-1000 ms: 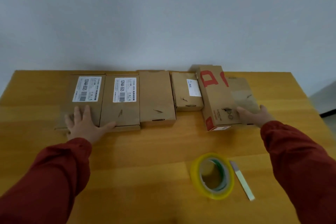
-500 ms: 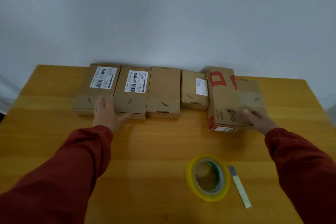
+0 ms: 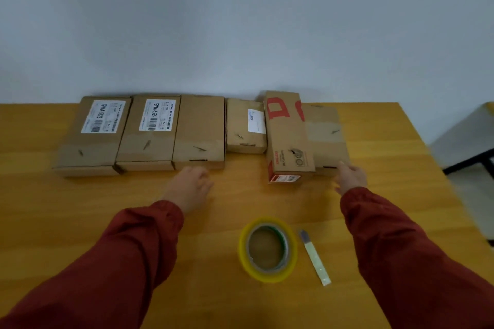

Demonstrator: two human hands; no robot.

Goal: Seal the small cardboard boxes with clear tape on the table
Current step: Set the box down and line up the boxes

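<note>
1. Setting. Six small cardboard boxes stand in a row beyond the tape roll [image 3: 268, 276], along the far side of the tabletop [image 3: 53, 208]. Beyond and left of the roll we see a left labelled box [image 3: 92, 139], a second labelled box [image 3: 149, 139] and a plain box [image 3: 200, 128]. Straight beyond it is a smaller box [image 3: 244, 128]. Beyond and right of it are a red-printed box [image 3: 287, 139] and an end box [image 3: 327, 139]. A knife [image 3: 315, 259] lies just right of the roll.
2. Risk, dragging. The red-printed box touches the end box and juts nearer the roll than its neighbours. We judge that drawing the end box out one-handed could drag or tip it.
3. Risk, the blade. A hurried reach for the roll could brush the knife or knock it away, because the knife lies so close beside it.
4. Risk, the tape. Clear tape hides its free end, and the roll lies flat. With no hand steadying a box, a strip may go on crooked or stick to itself. Pale bands cross several lids and may be tape, so we might seal one box twice and skip another.
5. Left hand [image 3: 191, 187]. It reaches beyond and left of the roll, palm down, just short of the plain box. The fingers are loosely curled and hold nothing.
6. Right hand [image 3: 351, 177]. It reaches beyond and right of the roll. The fingers are nearly straight, their tips touch the near edge of the end box, and we see nothing gripped.
</note>
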